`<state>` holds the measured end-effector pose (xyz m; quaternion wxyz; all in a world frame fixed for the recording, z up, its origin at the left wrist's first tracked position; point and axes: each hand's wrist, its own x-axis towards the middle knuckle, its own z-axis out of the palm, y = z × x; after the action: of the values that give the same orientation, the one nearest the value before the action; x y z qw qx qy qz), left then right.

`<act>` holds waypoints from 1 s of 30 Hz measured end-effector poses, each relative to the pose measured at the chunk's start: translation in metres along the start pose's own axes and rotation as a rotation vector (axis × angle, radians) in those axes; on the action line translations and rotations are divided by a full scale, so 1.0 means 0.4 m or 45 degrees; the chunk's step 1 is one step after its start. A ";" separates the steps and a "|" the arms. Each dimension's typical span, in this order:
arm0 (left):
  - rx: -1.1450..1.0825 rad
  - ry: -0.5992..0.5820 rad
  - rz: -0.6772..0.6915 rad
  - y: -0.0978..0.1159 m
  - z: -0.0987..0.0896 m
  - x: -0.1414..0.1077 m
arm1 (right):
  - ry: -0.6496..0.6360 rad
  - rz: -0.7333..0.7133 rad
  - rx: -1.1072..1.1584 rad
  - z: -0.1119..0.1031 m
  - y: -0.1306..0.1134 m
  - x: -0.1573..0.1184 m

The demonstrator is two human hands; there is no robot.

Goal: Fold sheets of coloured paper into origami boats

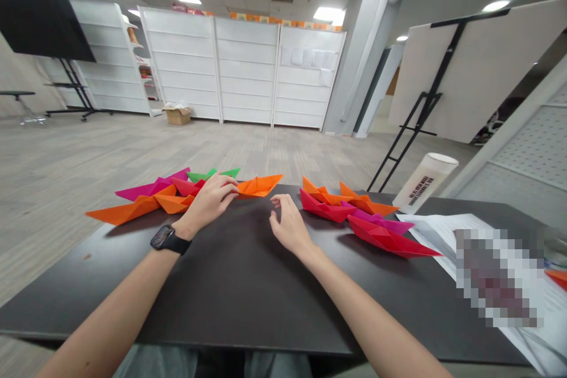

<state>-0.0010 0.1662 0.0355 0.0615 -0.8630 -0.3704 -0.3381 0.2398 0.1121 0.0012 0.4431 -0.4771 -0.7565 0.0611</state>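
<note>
Resting apart on the black table (239,283), the hands gripped nothing: the left hand (208,204) lay against a red paper boat (188,187), its fingers just beside an orange paper boat (259,186), and the right hand (290,225) curled loosely. Every boat looked fully folded; a green paper boat (212,174) lay far left, a crimson paper boat (390,237) right.

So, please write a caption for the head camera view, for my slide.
Left hand and right hand among folded paper boats on a black table.
</note>
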 end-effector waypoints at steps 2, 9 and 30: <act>-0.155 -0.011 0.002 0.023 -0.001 0.004 | 0.114 0.113 0.060 0.004 0.013 0.003; -0.550 -0.171 0.012 0.059 -0.027 0.008 | 0.198 -0.029 -0.040 -0.029 -0.008 0.016; -1.690 -0.193 -0.469 0.036 -0.018 -0.002 | -0.422 0.157 0.826 -0.033 -0.009 0.029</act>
<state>0.0049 0.1528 0.0426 -0.5638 -0.6624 -0.2290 -0.4369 0.2452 0.1148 0.0182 0.4382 -0.3403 -0.7291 0.4008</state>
